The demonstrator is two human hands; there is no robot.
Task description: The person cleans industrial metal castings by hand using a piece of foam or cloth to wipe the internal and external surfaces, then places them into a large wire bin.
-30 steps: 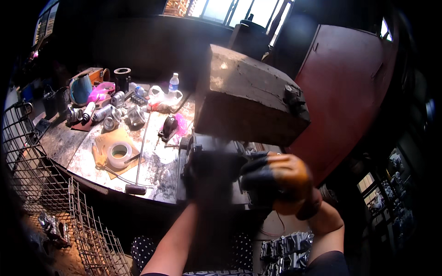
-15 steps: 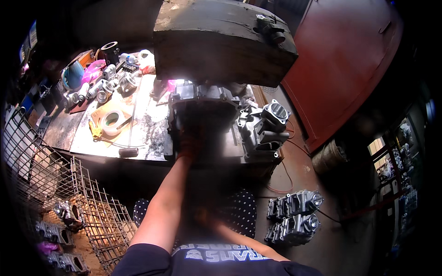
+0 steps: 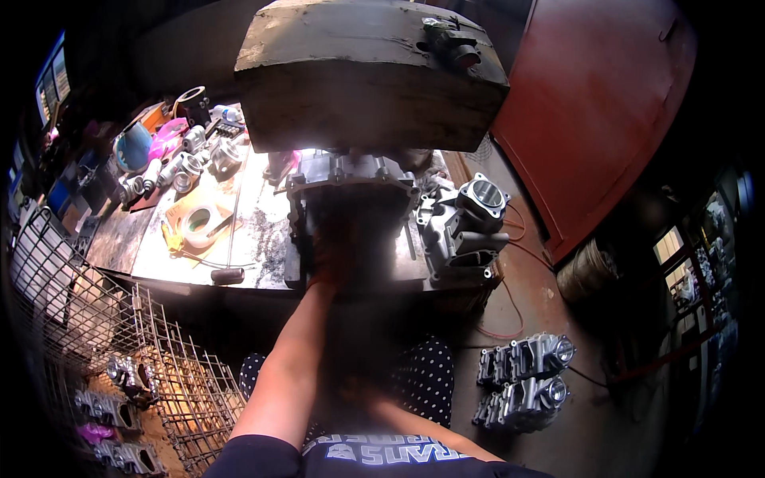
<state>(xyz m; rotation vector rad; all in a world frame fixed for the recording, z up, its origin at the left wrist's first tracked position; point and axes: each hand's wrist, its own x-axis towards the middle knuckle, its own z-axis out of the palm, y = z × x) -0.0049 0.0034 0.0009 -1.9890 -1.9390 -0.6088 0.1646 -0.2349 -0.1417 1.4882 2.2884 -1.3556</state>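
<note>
Head view: the left hand reaches forward into deep shadow at the near side of a silver metal casting. Its fingers are lost in the dark, so whether they grip, press or merely rest there cannot be told. The casting's ribbed upper edge lies just beyond them, close to the bench's near side, probably so a straight arm can get at it. The right hand, dim and blurred, is held low by the lap, nearer the body than the left fingers; its finger state cannot be told either.

Above and beyond the left fingers hangs a bulky grey housing, which likely helps shade them. Just to their right sits a second casting, seemingly parked within easy reach. Well to their left, a tape roll lies on cardboard, apparently out of the arm's way. Right of the right hand, floor castings sit side by side, perhaps for tidy stacking.
</note>
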